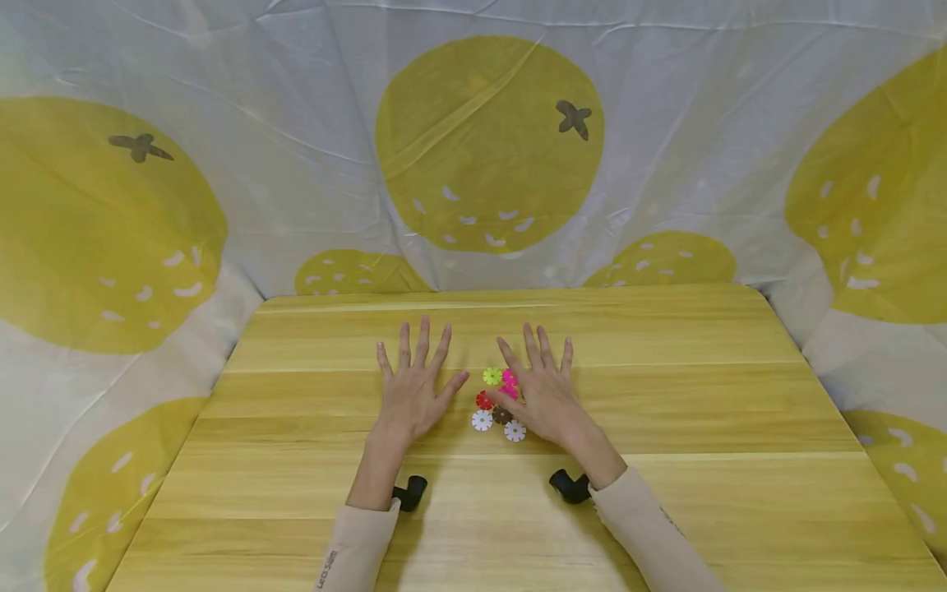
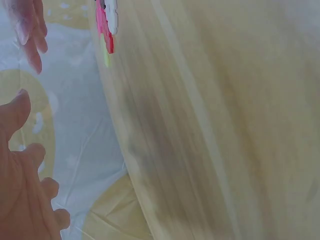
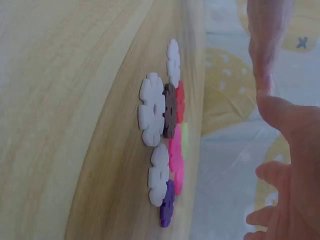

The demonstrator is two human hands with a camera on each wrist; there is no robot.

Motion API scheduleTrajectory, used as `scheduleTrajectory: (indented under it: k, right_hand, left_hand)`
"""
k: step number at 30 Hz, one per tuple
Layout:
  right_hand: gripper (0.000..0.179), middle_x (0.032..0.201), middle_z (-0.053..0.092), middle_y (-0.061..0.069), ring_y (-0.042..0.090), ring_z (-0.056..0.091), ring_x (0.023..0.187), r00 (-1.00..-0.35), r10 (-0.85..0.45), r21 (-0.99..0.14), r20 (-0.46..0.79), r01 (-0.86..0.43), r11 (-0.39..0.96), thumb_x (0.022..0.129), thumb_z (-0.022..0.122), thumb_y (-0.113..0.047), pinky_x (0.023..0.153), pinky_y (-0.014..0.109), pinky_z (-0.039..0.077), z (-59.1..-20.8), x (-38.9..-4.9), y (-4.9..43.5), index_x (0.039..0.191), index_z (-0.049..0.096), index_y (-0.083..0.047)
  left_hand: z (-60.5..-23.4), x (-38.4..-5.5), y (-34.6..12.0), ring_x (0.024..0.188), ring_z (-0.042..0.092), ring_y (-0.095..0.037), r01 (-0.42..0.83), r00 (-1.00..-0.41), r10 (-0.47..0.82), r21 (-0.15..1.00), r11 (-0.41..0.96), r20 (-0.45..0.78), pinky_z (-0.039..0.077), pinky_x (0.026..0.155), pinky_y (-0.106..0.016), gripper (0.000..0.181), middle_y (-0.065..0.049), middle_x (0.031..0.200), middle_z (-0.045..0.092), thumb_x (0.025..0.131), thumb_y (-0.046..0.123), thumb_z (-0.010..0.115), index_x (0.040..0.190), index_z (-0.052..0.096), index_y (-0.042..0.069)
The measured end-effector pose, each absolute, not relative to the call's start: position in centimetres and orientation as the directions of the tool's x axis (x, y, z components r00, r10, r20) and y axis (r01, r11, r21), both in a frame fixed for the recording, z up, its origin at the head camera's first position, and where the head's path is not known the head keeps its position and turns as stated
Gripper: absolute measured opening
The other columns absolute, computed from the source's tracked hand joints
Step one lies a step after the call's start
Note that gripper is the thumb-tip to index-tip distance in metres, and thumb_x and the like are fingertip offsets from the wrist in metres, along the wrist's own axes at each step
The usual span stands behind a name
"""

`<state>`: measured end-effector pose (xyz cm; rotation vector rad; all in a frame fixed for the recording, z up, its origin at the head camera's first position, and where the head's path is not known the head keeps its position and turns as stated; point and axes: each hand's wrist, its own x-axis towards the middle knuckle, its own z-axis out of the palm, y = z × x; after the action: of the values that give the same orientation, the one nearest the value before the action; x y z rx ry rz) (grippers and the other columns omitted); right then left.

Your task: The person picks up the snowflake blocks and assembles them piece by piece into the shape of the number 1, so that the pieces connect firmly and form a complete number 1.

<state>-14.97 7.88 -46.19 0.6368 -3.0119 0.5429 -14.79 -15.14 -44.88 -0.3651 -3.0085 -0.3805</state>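
Small notched plastic discs lie in a loose group on the wooden table: a yellow-green disc point(image 1: 488, 378), a red disc point(image 1: 481, 401), a brown disc point(image 1: 499, 418), a white disc point(image 1: 478, 423) and others. In the right wrist view a purple disc point(image 3: 167, 204) and a pink disc point(image 3: 175, 160) also show. My left hand point(image 1: 413, 399), fingers spread and palm down, is to the left of the group. Spread the same way, my right hand point(image 1: 547, 399) overlaps the group's right side in the head view, hiding part of it. Both hands hold nothing.
The wooden table point(image 1: 703, 510) reaches back to a white cloth point(image 1: 311, 164) printed with large yellow fruit. A black curved piece point(image 1: 413, 493) sticks out by the left wrist, another black piece point(image 1: 568, 487) by the right. Beige sleeves point(image 1: 358, 543) cover the forearms.
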Motion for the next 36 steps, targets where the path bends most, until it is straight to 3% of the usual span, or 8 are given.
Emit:
scheduleTrajectory:
  k: [8, 13, 18, 23, 25, 28, 32, 36]
  right_hand:
    - [0.082, 0.171, 0.009, 0.027, 0.048, 0.008, 0.159, -0.925, -0.368, -0.349, 0.101, -0.379, 0.857, 0.102, 0.054, -0.06, 0.12, 0.078, -0.003, -46.6, -15.4, 9.3, 0.166, 0.023, -0.019]
    - [0.076, 0.17, 0.017, 0.028, 0.048, 0.017, 0.158, -0.924, -0.378, -0.447, 0.063, -0.365, 0.817, 0.104, 0.055, -0.053, 0.121, 0.077, 0.001, -46.6, -15.8, 10.6, 0.165, 0.027, -0.017]
    - [0.062, 0.159, 0.042, 0.026, 0.047, 0.04, 0.147, -0.916, -0.4, -0.61, 0.0, -0.317, 0.726, 0.105, 0.06, -0.04, 0.12, 0.069, 0.026, -46.8, -16.3, 12.3, 0.158, 0.044, -0.011]
    - [0.048, 0.14, 0.058, 0.018, 0.039, 0.055, 0.131, -0.905, -0.426, -0.766, -0.006, -0.269, 0.583, 0.102, 0.067, -0.026, 0.112, 0.059, 0.044, -47.7, -17.1, 13.9, 0.146, 0.059, -0.007]
    - [0.044, 0.134, 0.061, 0.017, 0.036, 0.058, 0.125, -0.894, -0.448, -0.821, -0.009, -0.249, 0.514, 0.101, 0.068, -0.019, 0.108, 0.055, 0.048, -48.0, -17.3, 14.3, 0.142, 0.062, -0.006]
    - [0.041, 0.125, 0.064, 0.016, 0.029, 0.06, 0.113, -0.873, -0.487, -0.86, -0.008, -0.242, 0.449, 0.097, 0.072, -0.013, 0.1, 0.042, 0.051, -48.5, -17.5, 14.8, 0.137, 0.065, -0.004]
    - [0.037, 0.113, 0.068, 0.013, 0.021, 0.06, 0.102, -0.859, -0.512, -0.877, -0.023, -0.229, 0.423, 0.093, 0.077, -0.01, 0.09, 0.026, 0.05, -49.0, -17.7, 15.2, 0.129, 0.072, -0.005]
    - [0.032, 0.103, 0.067, 0.009, 0.016, 0.059, 0.095, -0.858, -0.513, -0.869, -0.037, -0.226, 0.44, 0.091, 0.079, -0.01, 0.084, 0.023, 0.049, -49.1, -17.7, 15.1, 0.123, 0.076, -0.008]
  left_hand:
    - [-45.1, -14.9, -15.0, 0.161, -0.001, -0.045, 0.238, -0.971, 0.226, 0.259, 0.936, 0.075, -0.005, 0.118, -0.08, 0.075, -0.016, 0.174, 0.002, 0.107, 0.055, 0.045, 0.167, 0.016, 0.022]
    - [-45.2, -14.8, -15.1, 0.16, 0.003, -0.048, 0.25, -0.967, 0.255, 0.317, 0.915, 0.025, -0.006, 0.117, -0.081, 0.076, -0.018, 0.174, 0.008, 0.105, 0.055, 0.05, 0.166, 0.022, 0.02]
    - [-45.4, -14.4, -15.2, 0.155, 0.025, -0.048, 0.246, -0.954, 0.3, 0.516, 0.821, -0.022, -0.004, 0.119, -0.078, 0.068, -0.024, 0.165, 0.034, 0.099, 0.04, 0.07, 0.155, 0.046, 0.011]
    - [-45.6, -14.1, -15.1, 0.128, 0.057, -0.036, 0.186, -0.957, 0.286, 0.677, 0.712, -0.038, 0.026, 0.12, -0.064, 0.042, -0.014, 0.131, 0.064, 0.087, 0.021, 0.085, 0.124, 0.071, 0.008]
    - [-45.7, -14.0, -15.2, 0.115, 0.062, -0.03, 0.167, -0.952, 0.301, 0.721, 0.672, -0.061, 0.041, 0.111, -0.054, 0.036, -0.009, 0.118, 0.067, 0.083, 0.018, 0.088, 0.116, 0.075, 0.009]
    - [-45.8, -13.9, -15.0, 0.103, 0.064, -0.024, 0.156, -0.929, 0.356, 0.77, 0.618, -0.098, 0.052, 0.097, -0.044, 0.032, -0.007, 0.108, 0.069, 0.081, 0.013, 0.09, 0.109, 0.076, 0.009]
    - [-46.1, -14.0, -14.6, 0.096, 0.063, -0.021, 0.178, -0.9, 0.417, 0.771, 0.611, -0.123, 0.054, 0.086, -0.033, 0.031, -0.006, 0.104, 0.07, 0.079, 0.012, 0.091, 0.105, 0.076, 0.008]
    - [-46.1, -14.1, -14.0, 0.092, 0.06, -0.019, 0.199, -0.893, 0.429, 0.735, 0.649, -0.137, 0.049, 0.084, -0.03, 0.029, -0.004, 0.098, 0.069, 0.077, 0.01, 0.092, 0.101, 0.075, 0.009]
